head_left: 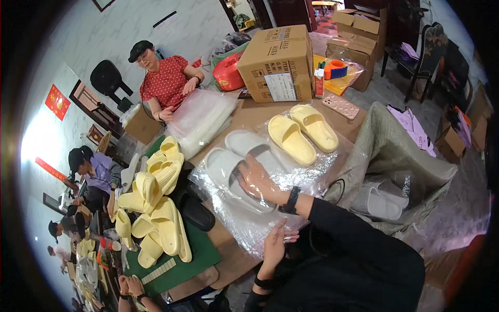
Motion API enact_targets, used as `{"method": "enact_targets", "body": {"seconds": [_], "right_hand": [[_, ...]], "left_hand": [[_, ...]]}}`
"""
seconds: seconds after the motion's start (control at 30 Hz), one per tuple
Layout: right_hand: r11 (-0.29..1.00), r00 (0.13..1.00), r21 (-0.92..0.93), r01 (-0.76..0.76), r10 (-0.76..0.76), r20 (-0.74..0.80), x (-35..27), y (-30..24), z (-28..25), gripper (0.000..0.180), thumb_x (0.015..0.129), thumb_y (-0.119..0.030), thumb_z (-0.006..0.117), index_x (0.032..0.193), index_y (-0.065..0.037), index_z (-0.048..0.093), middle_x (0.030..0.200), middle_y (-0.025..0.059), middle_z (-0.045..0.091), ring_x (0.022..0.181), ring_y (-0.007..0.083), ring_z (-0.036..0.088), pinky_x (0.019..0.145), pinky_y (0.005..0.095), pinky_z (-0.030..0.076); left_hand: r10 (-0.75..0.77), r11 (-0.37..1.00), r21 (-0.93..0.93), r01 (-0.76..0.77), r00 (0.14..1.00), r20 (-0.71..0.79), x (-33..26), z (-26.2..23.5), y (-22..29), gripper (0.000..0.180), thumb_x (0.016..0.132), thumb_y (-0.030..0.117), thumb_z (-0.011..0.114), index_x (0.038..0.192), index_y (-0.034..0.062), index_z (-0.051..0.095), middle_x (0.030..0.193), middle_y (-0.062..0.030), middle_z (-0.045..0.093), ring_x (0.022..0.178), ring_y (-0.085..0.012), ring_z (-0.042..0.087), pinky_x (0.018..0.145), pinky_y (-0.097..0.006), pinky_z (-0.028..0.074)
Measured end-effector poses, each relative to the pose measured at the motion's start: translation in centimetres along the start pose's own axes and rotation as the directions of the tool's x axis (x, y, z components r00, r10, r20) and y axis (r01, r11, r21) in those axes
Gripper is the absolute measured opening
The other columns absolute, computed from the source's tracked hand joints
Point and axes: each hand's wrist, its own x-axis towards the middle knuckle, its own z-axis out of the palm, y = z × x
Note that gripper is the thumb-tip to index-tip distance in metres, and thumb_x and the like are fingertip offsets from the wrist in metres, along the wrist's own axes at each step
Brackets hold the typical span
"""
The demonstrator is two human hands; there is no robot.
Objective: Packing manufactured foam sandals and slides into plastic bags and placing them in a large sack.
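Black sleeve [358, 236] closest — right grip [257, 179] touches grey slippers [223, 161] amid clear film [241, 231] on the surface [253, 113], clasp impossible to tell; left grip [274, 244] hangs unclenched, nearer. Arranging slippers seems the step — next likely needs film steadied.

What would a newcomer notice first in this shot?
The heap of pale yellow moulded slippers on the flat green mat, left of centre. Then the pale grey slippers amid shiny clear plastic film, mid-picture, with the person's right hand on them. Beyond, a big brown cardboard box, top centre.
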Motion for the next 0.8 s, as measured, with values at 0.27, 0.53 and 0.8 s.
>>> {"method": "enact_targets", "body": {"seconds": [0.27, 0.53, 0.8], "right_hand": [[0.971, 0.929, 0.206, 0.120, -0.183, 0.320, -10.7, -2.1, -6.7, 0.023, 0.086, -0.024, 0.056, 0.098, -0.005, 0.063, 0.094, 0.0138, 0.060, 0.087, 0.0287, 0.058, 0.074, 0.0372, 0.047], [0.229, 0.592, 0.573, -0.787, 0.019, 0.805, -16.8, 1.4, -8.6, 0.051, 0.098, -0.039, 0.037, 0.130, 0.000, 0.039, 0.115, 0.0161, 0.058, 0.099, 0.0230, 0.059, 0.092, 0.0387, 0.046], [-0.279, 0.592, 0.669, -0.689, 0.318, 0.741, -10.9, 0.7, -7.1, 0.058, 0.091, -0.037, 0.048, 0.134, -0.002, 0.029, 0.122, 0.0203, 0.047, 0.093, 0.0360, 0.058, 0.084, 0.0473, 0.050]], "left_hand": [[0.057, 0.970, -0.214, -0.112, 0.967, -0.248, -0.6, -1.8, 2.3, 0.040, 0.099, 0.016, 0.034, 0.134, -0.0045, 0.032, 0.094, -0.0191, 0.063, 0.081, -0.0235, 0.065, 0.072, -0.031, 0.053], [0.110, 0.957, -0.270, -0.103, 0.994, 0.010, 0.6, 1.3, 4.6, 0.039, 0.099, 0.016, 0.034, 0.136, 0.0033, 0.033, 0.094, -0.0141, 0.063, 0.081, -0.0178, 0.063, 0.074, -0.028, 0.051], [0.229, 0.955, 0.132, -0.267, 0.941, 0.248, -1.4, 3.1, 5.2, 0.044, 0.093, 0.003, 0.036, 0.136, 0.0113, 0.041, 0.108, -0.0126, 0.061, 0.084, -0.0176, 0.063, 0.072, -0.028, 0.052]]}}
